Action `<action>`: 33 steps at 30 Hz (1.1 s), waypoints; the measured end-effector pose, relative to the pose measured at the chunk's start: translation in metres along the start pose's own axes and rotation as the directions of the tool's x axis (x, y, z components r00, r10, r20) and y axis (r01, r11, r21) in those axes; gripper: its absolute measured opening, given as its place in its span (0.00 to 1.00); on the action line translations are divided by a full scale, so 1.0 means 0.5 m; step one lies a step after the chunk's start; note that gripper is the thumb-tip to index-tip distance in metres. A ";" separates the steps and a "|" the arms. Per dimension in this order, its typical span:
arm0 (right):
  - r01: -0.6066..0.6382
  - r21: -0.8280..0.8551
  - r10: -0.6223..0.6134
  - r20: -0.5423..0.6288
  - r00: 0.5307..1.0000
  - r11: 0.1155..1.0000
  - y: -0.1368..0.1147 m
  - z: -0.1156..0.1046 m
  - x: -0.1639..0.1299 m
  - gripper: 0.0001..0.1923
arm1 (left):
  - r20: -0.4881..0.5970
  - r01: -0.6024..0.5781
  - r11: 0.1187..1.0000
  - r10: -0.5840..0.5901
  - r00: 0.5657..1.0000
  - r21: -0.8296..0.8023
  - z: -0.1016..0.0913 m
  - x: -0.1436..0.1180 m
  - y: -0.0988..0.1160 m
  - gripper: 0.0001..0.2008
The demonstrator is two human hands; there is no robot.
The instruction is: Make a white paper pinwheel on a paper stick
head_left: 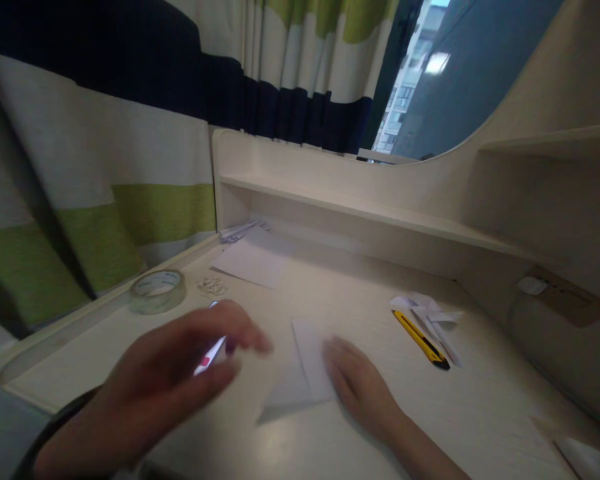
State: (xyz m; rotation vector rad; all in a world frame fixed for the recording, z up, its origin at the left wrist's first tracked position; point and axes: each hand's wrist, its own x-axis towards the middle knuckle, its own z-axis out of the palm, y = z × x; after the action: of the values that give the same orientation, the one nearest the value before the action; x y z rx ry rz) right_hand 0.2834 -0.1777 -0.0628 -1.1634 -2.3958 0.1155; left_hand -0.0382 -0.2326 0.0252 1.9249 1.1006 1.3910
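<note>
My left hand [180, 373] is blurred, fingers closed around a small white-and-pink thing [211, 355] I can't identify; it could slip out. My right hand [357, 387], fingers together, lies flat on the folded paper [305, 370], which could skid.

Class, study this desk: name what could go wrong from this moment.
1. The left hand is blurred and grips a small object close to the folded paper; a slip might mark or tear it.
2. The right hand rests only on the paper's edge, so it may shift.
3. The yellow utility knife lies loose nearby.
</note>
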 end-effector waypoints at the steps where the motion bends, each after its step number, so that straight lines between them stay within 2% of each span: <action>1: -0.001 -0.001 0.001 0.010 1.000 1.000 0.000 -0.001 0.000 0.18 | 0.037 -0.006 0.995 0.002 0.999 0.103 -0.006 0.035 -0.021 0.12; 3: -0.004 -0.004 0.004 0.022 1.000 1.000 0.002 0.000 0.000 0.18 | 0.124 -0.045 0.916 -0.005 0.992 0.398 -0.014 0.089 -0.078 0.14; 5: -0.003 -0.008 0.003 0.023 1.000 1.000 0.005 0.003 -0.002 0.18 | 0.193 -0.106 0.752 -0.029 0.981 0.651 -0.022 0.113 -0.140 0.18; 7: 0.001 -0.013 -0.001 0.020 1.000 1.000 0.009 0.007 -0.004 0.18 | 0.262 -0.155 0.652 -0.070 0.962 0.743 -0.028 0.112 -0.186 0.20; 9: 0.001 -0.018 0.000 0.017 1.000 1.000 0.012 0.011 -0.005 0.18 | 0.269 -0.156 0.609 -0.098 0.958 0.778 -0.032 0.100 -0.208 0.22; 13: 0.000 -0.024 0.001 0.015 1.000 1.000 0.013 0.013 -0.007 0.18 | 0.278 -0.144 0.601 -0.135 0.951 0.786 -0.034 0.081 -0.201 0.21; 18: 0.005 -0.003 -0.005 0.005 1.000 1.000 0.012 0.011 -0.007 0.18 | 0.256 -0.121 0.636 -0.125 0.959 0.763 -0.046 0.068 -0.182 0.19; 23: 0.001 -0.014 -0.001 0.015 1.000 1.000 0.011 0.011 -0.006 0.18 | 0.198 -0.096 0.617 -0.099 0.975 0.781 -0.058 0.058 -0.199 0.17; 26: 0.006 -0.026 -0.005 0.025 1.000 1.000 0.012 0.010 -0.006 0.18 | 0.219 -0.131 0.610 -0.071 0.973 0.781 -0.055 0.058 -0.211 0.17; 33: -0.006 -0.022 0.007 0.030 1.000 1.000 0.009 0.007 -0.006 0.18 | 0.203 -0.118 0.594 -0.078 0.976 0.796 -0.045 0.055 -0.203 0.16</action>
State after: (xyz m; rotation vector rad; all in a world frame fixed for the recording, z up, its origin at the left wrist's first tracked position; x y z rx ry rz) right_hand 0.2869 -0.1767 -0.0682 -1.1876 -2.4254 0.1100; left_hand -0.0868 -0.1563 -0.0327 2.6212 1.8030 0.6418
